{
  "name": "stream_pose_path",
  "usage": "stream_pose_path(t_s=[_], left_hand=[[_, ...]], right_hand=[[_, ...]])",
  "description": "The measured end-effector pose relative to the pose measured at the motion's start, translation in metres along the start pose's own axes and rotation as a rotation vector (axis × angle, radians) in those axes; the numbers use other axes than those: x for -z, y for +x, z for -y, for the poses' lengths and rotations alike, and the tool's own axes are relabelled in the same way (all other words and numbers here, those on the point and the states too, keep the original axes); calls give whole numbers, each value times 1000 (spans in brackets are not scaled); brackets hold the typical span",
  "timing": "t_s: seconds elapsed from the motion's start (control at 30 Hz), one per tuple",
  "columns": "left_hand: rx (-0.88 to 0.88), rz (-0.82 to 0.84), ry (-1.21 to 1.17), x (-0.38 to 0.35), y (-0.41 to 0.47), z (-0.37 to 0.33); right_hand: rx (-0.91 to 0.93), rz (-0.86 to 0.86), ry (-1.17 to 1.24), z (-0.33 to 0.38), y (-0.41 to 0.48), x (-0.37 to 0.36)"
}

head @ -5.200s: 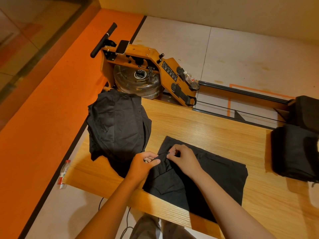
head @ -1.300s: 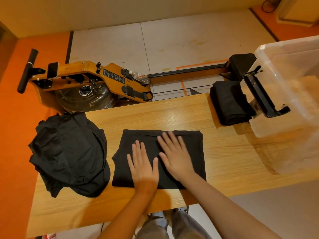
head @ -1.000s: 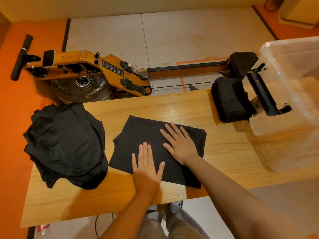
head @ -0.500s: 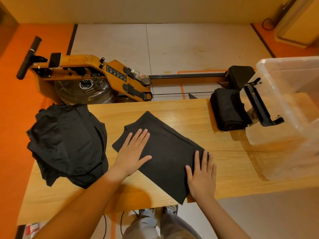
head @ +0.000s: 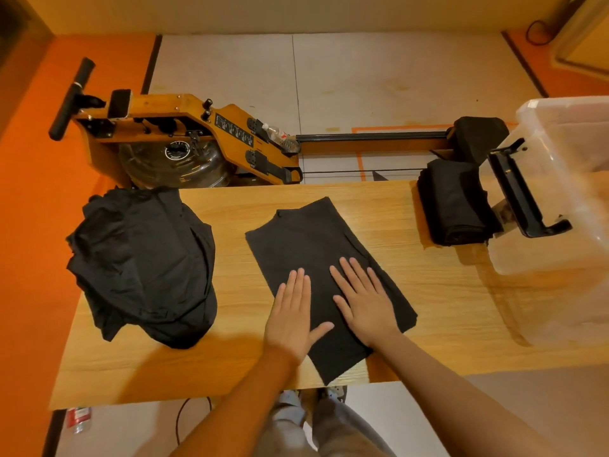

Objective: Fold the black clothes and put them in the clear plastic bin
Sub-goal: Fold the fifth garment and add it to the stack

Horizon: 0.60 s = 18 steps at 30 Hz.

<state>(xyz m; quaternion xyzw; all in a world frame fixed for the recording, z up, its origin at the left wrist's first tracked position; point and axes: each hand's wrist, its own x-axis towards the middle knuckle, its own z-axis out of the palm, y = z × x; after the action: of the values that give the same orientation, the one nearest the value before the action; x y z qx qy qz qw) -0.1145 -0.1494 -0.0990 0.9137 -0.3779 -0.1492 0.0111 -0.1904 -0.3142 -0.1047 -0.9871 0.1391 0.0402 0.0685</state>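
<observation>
your clear plastic bin (head: 566,206) runs off frame at 3 o'clock. at 7 o'clock the table (head: 445,291) hides part of a bottle (head: 76,420). the label (head: 235,131) on the rowing machine (head: 158,110) is unreadably small.

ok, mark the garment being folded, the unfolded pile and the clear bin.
folded garment (head: 316,245), head view, bare upper half of the cloth.
unfolded pile (head: 141,262), head view, middle of the heap.
clear plastic bin (head: 560,245), head view, near side wall.

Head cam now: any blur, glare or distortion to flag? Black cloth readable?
Head view: sharp, no motion blur; warm orange cast; wide-angle warps the table edges; left hand and right hand cast soft shadows; folded black garment shows little detail; clear plastic bin hazy, cropped at right.
</observation>
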Motion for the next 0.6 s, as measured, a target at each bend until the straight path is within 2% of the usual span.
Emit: stream_pose_path(t_s=[0.13, 0.2, 0.3, 0.43, 0.5, 0.6], left_hand=[[-309, 2, 126, 7, 15, 41], [-356, 35, 178, 16, 18, 53], [-272, 45, 92, 22, 15, 41], [-125, -74, -53, 3, -1, 1], [-91, -112, -65, -3, -8, 0], [-63, -135, -65, -6, -14, 14]], right_hand=[[-202, -43, 64, 29, -35, -9], [-245, -46, 82, 42, -47, -11], [-150, -51, 61, 43, -40, -8], [20, -35, 19, 33, -24, -9], [8, -36, 21, 23, -24, -11], [-140, -34, 33, 4, -30, -8]])
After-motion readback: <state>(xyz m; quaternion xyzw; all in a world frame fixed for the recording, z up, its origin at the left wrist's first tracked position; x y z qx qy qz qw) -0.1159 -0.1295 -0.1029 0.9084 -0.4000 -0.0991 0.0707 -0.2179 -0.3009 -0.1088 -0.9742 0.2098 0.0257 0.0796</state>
